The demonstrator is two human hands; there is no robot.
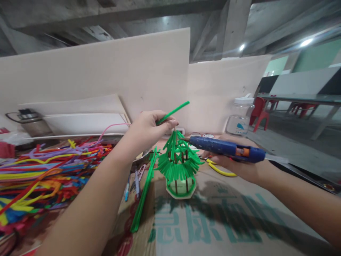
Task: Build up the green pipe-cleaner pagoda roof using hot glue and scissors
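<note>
A small two-tiered pavilion model (181, 165) with green pipe-cleaner roofs and brown posts stands upright on a pale octagonal base. My left hand (157, 124) is closed at its top, with a green pipe cleaner (178, 109) sticking out between the fingers. From the right, my right hand (226, 160) grips a blue hot glue gun (226, 147), with a clear glue stick (277, 158) coming out of its rear. The gun's nozzle points left, right by the upper roof; whether it touches is unclear. Several long green pipe cleaners (145, 195) lie left of the model.
A big heap of multicoloured pipe cleaners (53, 174) covers the left side. Pens (137, 183) and yellow-handled pliers (220, 169) lie near the model, on printed cardboard (213, 227). A clear plastic jug (239, 115) and white boards (133, 74) stand behind.
</note>
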